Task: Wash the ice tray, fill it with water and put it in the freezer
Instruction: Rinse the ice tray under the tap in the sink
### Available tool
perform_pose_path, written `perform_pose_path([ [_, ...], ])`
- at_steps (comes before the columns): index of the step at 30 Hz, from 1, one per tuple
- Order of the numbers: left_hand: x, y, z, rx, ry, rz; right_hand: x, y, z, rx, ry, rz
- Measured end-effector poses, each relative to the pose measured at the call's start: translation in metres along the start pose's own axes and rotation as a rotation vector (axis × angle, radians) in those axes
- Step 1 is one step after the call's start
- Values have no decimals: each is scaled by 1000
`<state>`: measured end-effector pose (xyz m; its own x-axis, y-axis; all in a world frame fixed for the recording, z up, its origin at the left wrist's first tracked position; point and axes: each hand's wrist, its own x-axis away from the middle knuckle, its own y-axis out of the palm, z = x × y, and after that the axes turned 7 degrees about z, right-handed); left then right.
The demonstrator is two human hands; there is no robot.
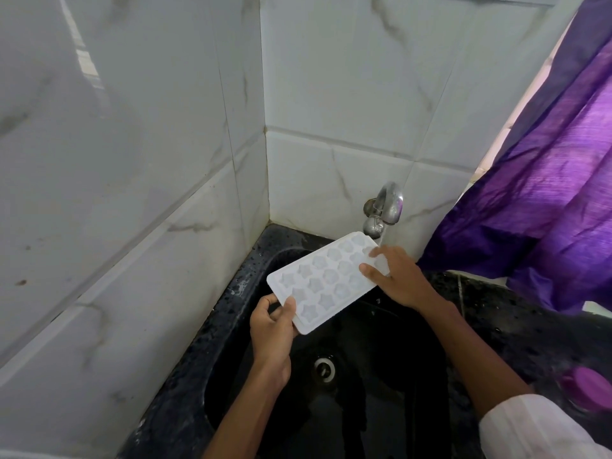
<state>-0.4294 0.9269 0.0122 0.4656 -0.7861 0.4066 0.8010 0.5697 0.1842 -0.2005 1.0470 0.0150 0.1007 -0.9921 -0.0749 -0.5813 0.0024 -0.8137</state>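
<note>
Item: tray (326, 279) — white, star-shaped cells up, held over the sink (381, 342) with its far end just under the tap (384, 208), likely so water lands in the cells and drains into the basin.

Left hand (271, 329): pinches the near corner, thumb on top and fingers curled beneath, to steady and tilt the tray.

Right hand (397, 279): fingers spread flat on the far cells — apparently rubbing them clean.

Stage: washing; filling not begun.
</note>
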Motion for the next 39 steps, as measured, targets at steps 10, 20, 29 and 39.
perform_pose_path([
  [10,-4,-4,6,79,-12,68,11,1,14,-37,-75,15],
  [20,-5,4,9,80,-1,64,7,-1,14,47,-104,-52],
  [29,-2,2,7,80,-4,67,4,-5,13,283,-144,-59],
  [39,-4,-1,8,82,5,64,7,-3,10,258,-141,-34],
])
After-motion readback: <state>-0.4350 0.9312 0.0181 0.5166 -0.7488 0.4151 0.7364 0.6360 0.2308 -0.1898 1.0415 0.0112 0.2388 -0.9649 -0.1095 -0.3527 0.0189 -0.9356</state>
